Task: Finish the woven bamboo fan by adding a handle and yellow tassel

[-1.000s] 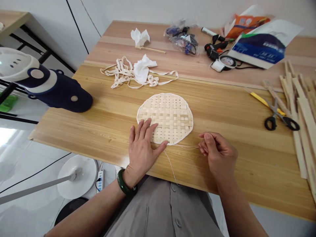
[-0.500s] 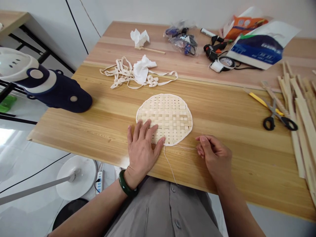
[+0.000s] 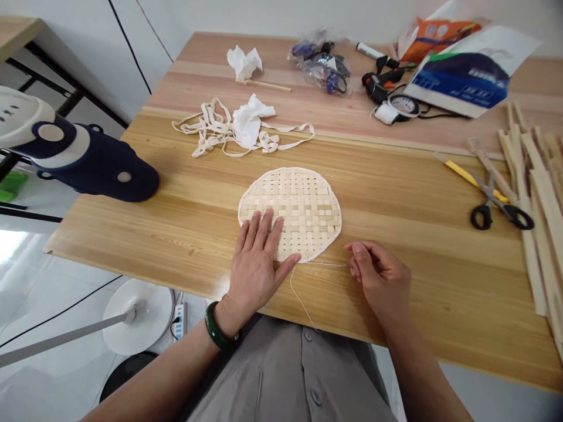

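Observation:
A round woven bamboo mat (image 3: pixel 297 205) lies flat near the front of the wooden table (image 3: pixel 185 205). My left hand (image 3: pixel 257 264) rests flat on the mat's near left part, fingers stretched out and slightly spread. My right hand (image 3: pixel 380 278) sits just right of the mat's near edge, its fingers pinched on a thin pale thread (image 3: pixel 323 264). The thread runs from the mat's near rim to that pinch, and a loose end trails off the table's front edge toward my lap.
Black-handled scissors (image 3: pixel 499 208) and a yellow tool lie at the right beside a stack of bamboo strips (image 3: pixel 539 193). Cloth strips and crumpled tissue (image 3: pixel 246 126) sit behind the mat. A glue gun (image 3: pixel 382 79), bags and packets line the back. A navy-and-white fan head (image 3: pixel 74 158) overhangs the left edge.
My left hand slid a little further onto the mat. My right hand drew slightly left toward the mat, still pinching the thread.

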### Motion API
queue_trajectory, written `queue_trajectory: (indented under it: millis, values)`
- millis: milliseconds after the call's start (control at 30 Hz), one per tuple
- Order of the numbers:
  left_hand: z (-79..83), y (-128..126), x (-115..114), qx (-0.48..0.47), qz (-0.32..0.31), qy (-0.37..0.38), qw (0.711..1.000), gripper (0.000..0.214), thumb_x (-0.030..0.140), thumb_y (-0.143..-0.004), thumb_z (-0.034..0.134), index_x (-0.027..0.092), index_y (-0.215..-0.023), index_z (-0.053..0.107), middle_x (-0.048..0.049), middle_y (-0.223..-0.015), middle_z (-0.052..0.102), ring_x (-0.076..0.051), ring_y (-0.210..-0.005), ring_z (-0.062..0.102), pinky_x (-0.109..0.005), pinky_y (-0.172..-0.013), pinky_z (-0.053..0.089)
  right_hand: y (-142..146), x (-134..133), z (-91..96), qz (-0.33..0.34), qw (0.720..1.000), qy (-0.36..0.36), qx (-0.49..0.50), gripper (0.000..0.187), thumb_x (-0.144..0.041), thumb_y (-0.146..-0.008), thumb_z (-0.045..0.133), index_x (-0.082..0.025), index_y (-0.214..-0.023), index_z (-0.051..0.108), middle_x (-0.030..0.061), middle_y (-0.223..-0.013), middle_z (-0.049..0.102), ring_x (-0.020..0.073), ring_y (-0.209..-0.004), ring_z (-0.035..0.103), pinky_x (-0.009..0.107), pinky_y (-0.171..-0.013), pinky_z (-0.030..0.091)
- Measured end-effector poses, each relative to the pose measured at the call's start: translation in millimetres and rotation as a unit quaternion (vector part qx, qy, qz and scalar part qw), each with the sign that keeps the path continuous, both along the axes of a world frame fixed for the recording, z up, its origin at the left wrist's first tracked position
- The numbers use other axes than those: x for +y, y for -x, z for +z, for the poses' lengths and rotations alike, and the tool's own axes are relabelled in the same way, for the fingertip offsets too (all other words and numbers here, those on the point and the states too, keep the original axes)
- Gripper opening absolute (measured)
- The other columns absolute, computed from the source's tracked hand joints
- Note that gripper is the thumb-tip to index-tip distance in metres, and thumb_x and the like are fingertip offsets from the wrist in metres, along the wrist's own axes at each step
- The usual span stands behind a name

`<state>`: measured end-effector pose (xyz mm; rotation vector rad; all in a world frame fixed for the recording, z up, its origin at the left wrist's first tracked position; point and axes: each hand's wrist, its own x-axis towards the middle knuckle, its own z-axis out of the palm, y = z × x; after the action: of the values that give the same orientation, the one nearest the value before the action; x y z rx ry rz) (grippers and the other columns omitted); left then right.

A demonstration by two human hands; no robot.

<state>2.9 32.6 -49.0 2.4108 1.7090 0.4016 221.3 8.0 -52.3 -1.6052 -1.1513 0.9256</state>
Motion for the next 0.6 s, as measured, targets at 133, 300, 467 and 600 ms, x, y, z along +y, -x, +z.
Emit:
queue_trajectory:
  millis: [133, 300, 467, 600]
  values:
    - [2.2, -1.4, 0.5, 0.000, 0.003, 0.006, 1.000, 0.069, 0.053, -0.090, 0.053, 0.016, -0.145, 0.038, -0.0153, -0.156, 0.033, -0.031, -0.148, 0.022, -0.052, -0.119, 0.022, -2.8, 8.1, 5.3, -0.031, 0.997, -0.016, 0.073, 0.022, -0.040, -0.089, 0.061, -0.019, -0.081, 0.066, -0.0065, -0.049, 0.043, 0.0092, -0.044, 0.041, 0.024, -0.042, 0.035]
    - [3.1, -4.5, 1.4, -0.006, 0.018, 0.007, 1.000, 0.068, 0.053, -0.087, 0.055, 0.018, -0.143, 0.040, -0.0130, -0.156, 0.035, -0.030, -0.147, 0.024, -0.053, -0.120, 0.018, -5.0, 21.5, 16.0, -0.042, 0.994, -0.047, 0.085, 0.021, -0.038, -0.088, 0.064, -0.019, -0.078, 0.066, -0.0072, -0.048, 0.039, 0.0085, -0.043, 0.039, 0.023, -0.040, 0.034]
    - [2.3, -7.0, 1.9, -0.005, 0.032, 0.009, 0.999, 0.067, 0.054, -0.086, 0.056, 0.018, -0.142, 0.042, -0.0117, -0.155, 0.038, -0.031, -0.146, 0.027, -0.054, -0.120, 0.016, -4.5, 26.2, 12.6, -0.063, 0.993, -0.047, 0.089, 0.020, -0.036, -0.087, 0.064, -0.019, -0.077, 0.066, -0.0075, -0.047, 0.038, 0.0079, -0.042, 0.039, 0.023, -0.039, 0.031]
    - [1.9, -7.5, 2.4, -0.010, 0.037, 0.006, 0.999, 0.066, 0.053, -0.086, 0.057, 0.019, -0.141, 0.043, -0.0118, -0.154, 0.039, -0.032, -0.145, 0.028, -0.054, -0.119, 0.018, -7.4, 26.8, 9.6, -0.104, 0.987, -0.045, 0.115, 0.020, -0.036, -0.085, 0.066, -0.018, -0.075, 0.066, -0.0075, -0.046, 0.038, 0.0081, -0.042, 0.038, 0.023, -0.039, 0.028]
